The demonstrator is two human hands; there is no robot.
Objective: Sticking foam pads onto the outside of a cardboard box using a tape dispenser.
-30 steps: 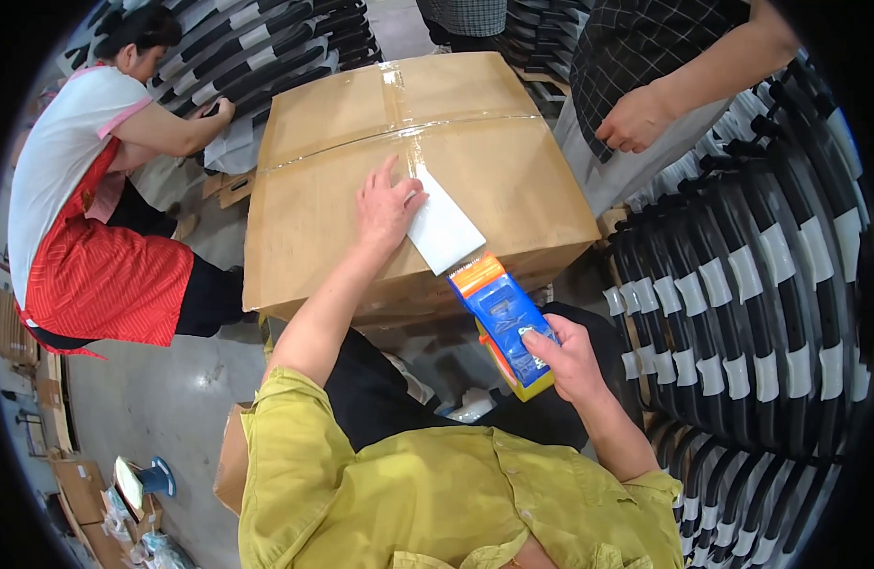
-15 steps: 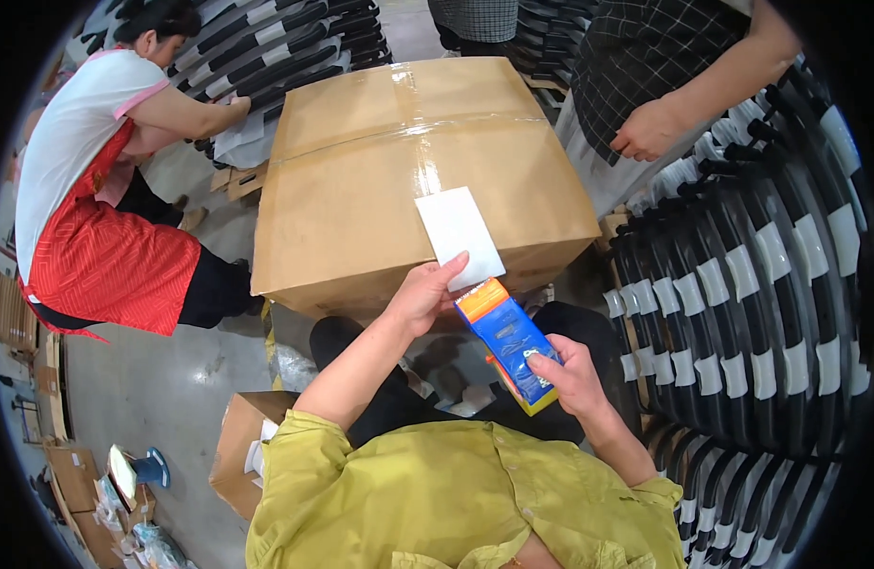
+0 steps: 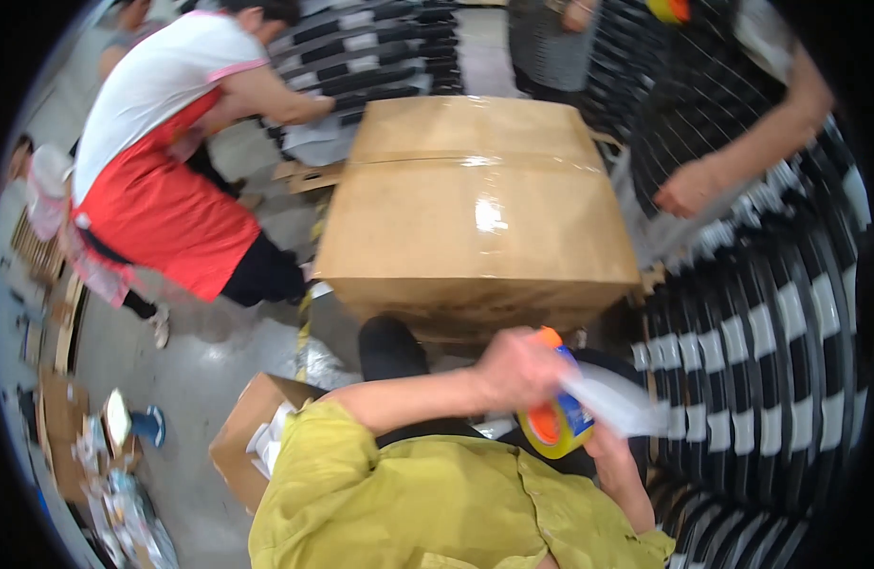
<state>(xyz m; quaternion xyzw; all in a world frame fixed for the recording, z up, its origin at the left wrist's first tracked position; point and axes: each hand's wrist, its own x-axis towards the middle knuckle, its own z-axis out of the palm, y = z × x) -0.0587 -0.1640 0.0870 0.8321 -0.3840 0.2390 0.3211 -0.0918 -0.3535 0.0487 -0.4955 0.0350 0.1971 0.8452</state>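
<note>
- Below, we count one large taped carton (image 3: pixel 475 209) and one small open box (image 3: pixel 252 427).
- Our left hand (image 3: pixel 517 368) grips one white sheet (image 3: pixel 612 403).
- Our right hand (image 3: pixel 603 446) clasps one orange-and-blue packet (image 3: pixel 555 427) in front of the carton.

The big carton (image 3: pixel 475 204) is matt brown cardboard, with a strip of glossy clear tape (image 3: pixel 489 213) over its top that catches a bright glare. The small pack (image 3: pixel 555 422) between the hands looks like printed card, orange, blue and yellow, with a slight sheen. The white sheet (image 3: pixel 612 403) is blurred; it looks like thin paper or film. The sleeve (image 3: pixel 427 493) is soft matt olive cloth. The floor (image 3: pixel 200 379) is smooth grey concrete, faintly shiny.
</note>
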